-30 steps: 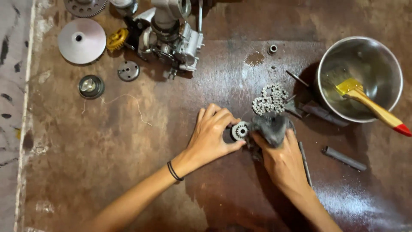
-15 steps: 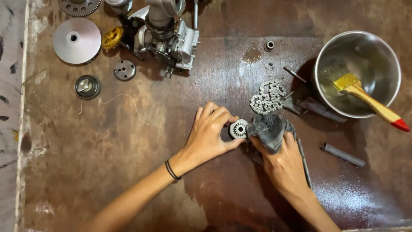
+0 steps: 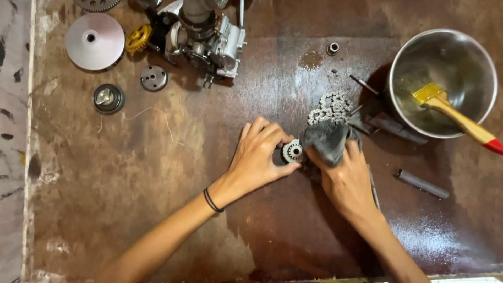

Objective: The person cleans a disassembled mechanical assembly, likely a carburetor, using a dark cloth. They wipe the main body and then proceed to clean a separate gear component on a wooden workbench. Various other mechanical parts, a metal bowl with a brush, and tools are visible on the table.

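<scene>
Left hand (image 3: 258, 157): fingers curling around a small toothed gear (image 3: 292, 151), pinching it upright just above the brown work surface (image 3: 157, 209), apparently to steady it for wiping.

Right hand (image 3: 347, 181): closing on a bunched grey rag (image 3: 326, 140), pressing it against the gear's side.

Beyond the rag: a coiled chain (image 3: 331, 107) lying touching it.

Further right: a steel bowl (image 3: 474, 60) holding a yellow-bristled brush (image 3: 456, 112), within reach; a dark tube (image 3: 421, 183) lying nearby.

Far edge: an engine assembly (image 3: 207, 39), a silver disc (image 3: 95, 42), small round parts, all sitting well apart.

One steel bowl (image 3: 471, 52), one brush (image 3: 453, 112), one gear (image 3: 292, 151), one rag (image 3: 327, 141), two hands.
</scene>
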